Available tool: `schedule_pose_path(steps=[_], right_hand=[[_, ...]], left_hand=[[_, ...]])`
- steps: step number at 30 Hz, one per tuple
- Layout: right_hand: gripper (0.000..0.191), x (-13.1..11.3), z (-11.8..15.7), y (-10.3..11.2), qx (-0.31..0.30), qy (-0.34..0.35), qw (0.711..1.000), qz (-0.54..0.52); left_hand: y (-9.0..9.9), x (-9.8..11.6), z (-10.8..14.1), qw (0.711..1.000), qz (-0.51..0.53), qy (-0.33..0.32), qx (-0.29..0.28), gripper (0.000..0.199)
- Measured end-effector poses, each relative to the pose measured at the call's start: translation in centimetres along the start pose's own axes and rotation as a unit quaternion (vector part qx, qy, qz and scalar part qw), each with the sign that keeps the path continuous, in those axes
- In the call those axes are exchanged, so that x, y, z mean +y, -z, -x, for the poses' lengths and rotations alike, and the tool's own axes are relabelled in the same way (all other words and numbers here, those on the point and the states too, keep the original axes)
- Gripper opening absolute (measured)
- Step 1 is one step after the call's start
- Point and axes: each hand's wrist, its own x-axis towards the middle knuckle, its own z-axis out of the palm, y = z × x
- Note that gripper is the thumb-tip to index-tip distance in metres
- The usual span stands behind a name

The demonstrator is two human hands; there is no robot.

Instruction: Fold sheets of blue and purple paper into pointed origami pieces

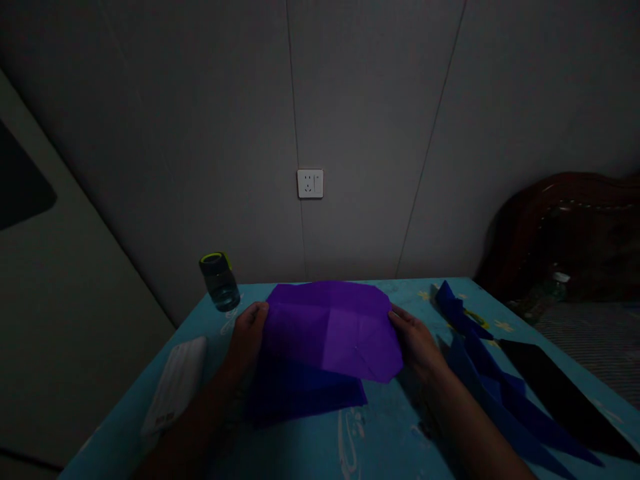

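Note:
A creased purple sheet of paper (pixel 333 327) is stretched between my two hands, raised above the table and tilted toward me. My left hand (pixel 249 330) pinches its left edge, thumb on top. At the right edge, my right hand (pixel 413 333) grips it between thumb and fingers. The sheet's corners look cut or folded off, and fold lines cross its middle. Beneath it lies a stack of dark blue-purple sheets (pixel 310 400), partly hidden by the raised paper.
Blue folded paper pieces (pixel 500 393) lie at the right beside a black flat object (pixel 565 393). A water bottle (pixel 220 283) stands at the back left. Nearer is a white packet (pixel 177 380). The floral tablecloth (pixel 380 440) meets a wall with a socket (pixel 311 183).

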Motion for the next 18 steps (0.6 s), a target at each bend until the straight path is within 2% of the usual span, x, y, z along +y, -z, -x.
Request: schedule_pose_path(steps=[5, 8, 10, 13, 16, 18], right_hand=[[0.047, -0.1, 1.0, -0.7, -0.157, -0.063, 0.985, 0.017], [0.068, 0.3, 1.8, -0.7, -0.217, -0.07, 0.973, 0.029], [0.084, 0.6, 2.1, -0.5, -0.245, -0.072, 0.965, 0.062], [0.098, 0.9, 2.5, -0.3, -0.27, -0.075, 0.953, 0.116], [0.104, 1.2, 2.9, -0.6, -0.295, -0.075, 0.942, 0.142], [0.1, 1.3, 3.0, -1.0, -0.305, -0.063, 0.939, 0.148]], left_hand=[[-0.1, 1.6, -0.2, 0.997, -0.007, -0.036, 0.068, 0.03], [0.2, 2.2, 0.0, 0.992, -0.016, -0.054, 0.111, 0.03], [0.8, 2.4, 0.4, 0.99, -0.018, -0.058, 0.13, 0.03], [2.0, 2.5, 1.8, 0.988, -0.014, -0.053, 0.147, 0.029], [3.2, 2.6, 3.6, 0.986, -0.007, -0.034, 0.165, 0.03], [3.8, 2.7, 4.9, 0.985, -0.002, -0.019, 0.174, 0.029]])
